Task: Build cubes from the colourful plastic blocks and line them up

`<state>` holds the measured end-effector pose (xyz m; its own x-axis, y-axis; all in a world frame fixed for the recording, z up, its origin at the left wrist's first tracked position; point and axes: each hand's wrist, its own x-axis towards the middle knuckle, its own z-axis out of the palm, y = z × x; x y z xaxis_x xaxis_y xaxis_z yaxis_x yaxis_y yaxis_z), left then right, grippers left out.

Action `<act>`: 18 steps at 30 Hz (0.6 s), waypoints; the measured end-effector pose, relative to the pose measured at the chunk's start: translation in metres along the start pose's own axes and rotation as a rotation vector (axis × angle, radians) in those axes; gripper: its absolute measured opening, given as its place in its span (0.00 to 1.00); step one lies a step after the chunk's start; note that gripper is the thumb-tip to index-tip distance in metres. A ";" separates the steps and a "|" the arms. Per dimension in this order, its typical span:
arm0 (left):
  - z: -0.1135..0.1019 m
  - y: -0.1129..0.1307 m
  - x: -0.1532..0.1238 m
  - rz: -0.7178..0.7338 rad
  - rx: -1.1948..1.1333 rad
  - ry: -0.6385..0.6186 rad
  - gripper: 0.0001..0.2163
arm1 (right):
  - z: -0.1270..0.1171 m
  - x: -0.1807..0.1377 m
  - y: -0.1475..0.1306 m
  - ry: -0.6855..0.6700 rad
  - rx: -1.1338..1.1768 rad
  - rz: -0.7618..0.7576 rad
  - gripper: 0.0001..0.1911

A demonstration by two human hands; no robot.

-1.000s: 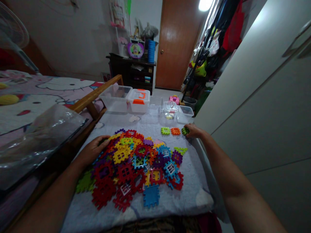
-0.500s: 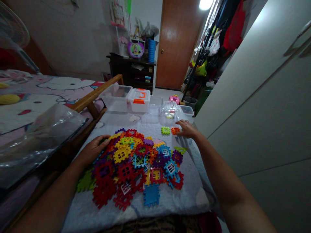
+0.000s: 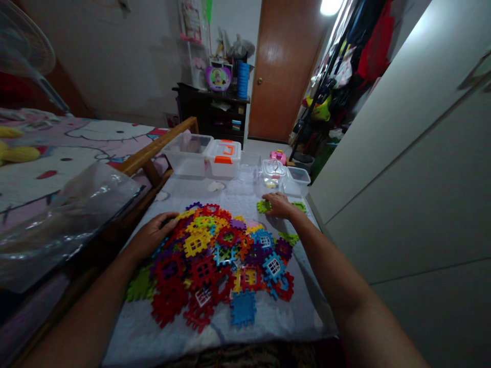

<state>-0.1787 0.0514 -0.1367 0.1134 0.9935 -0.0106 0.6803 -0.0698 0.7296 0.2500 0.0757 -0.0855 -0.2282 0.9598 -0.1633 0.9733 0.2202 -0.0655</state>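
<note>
On the cloth-covered table (image 3: 303, 317), plastic tiles (image 3: 215, 266) heap up at lower centre — left hand (image 3: 152, 234) curved against their left edge. Right of centre, the right hand (image 3: 279, 205) touches 1 green tile (image 3: 262, 206) — I can't tell if either grips.

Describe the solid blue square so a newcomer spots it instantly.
On the pale cloth, find the heap of colourful pieces. At its near edge lies the blue square. Its face is solid; the blue window piece up and right has a white grid.

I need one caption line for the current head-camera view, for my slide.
The left hand at a pile of colourful plastic pieces, the right hand at a green piece, clear containers behind.
</note>
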 end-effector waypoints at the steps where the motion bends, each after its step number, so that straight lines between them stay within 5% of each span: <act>1: 0.000 0.000 0.000 0.001 -0.002 0.000 0.30 | -0.001 -0.001 0.001 -0.002 0.003 0.003 0.37; 10: 0.000 0.002 0.000 0.004 0.003 -0.010 0.31 | -0.014 -0.013 0.039 -0.048 -0.034 0.096 0.34; 18: 0.000 0.000 0.000 0.014 -0.023 -0.040 0.30 | -0.007 -0.013 0.036 -0.084 -0.106 0.109 0.25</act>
<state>-0.1786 0.0516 -0.1365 0.1520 0.9880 -0.0268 0.6614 -0.0815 0.7455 0.2882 0.0719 -0.0786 -0.1179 0.9621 -0.2459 0.9888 0.1365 0.0601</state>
